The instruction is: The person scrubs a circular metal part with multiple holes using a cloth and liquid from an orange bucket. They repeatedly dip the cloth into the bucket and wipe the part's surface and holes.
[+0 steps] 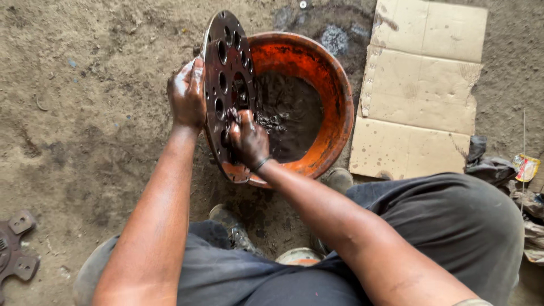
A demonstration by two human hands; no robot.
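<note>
A round rusty metal disc (pixel 225 62) with several holes stands on edge at the left rim of an orange basin (pixel 334 85). My left hand (pixel 186 93) grips the disc's left edge and holds it upright. My right hand (pixel 247 137) presses against the disc's face low down, fingers closed on something small and dark that I cannot make out. The basin holds dark, oily liquid (pixel 290 116). Both hands are wet and grimy.
Flattened cardboard (pixel 422 85) lies right of the basin on dirt ground. A metal part with lugs (pixel 14 249) lies at the lower left edge. Rags and a wrapper (pixel 526 167) sit at the right edge. My knees and shoes (pixel 232 226) are below the basin.
</note>
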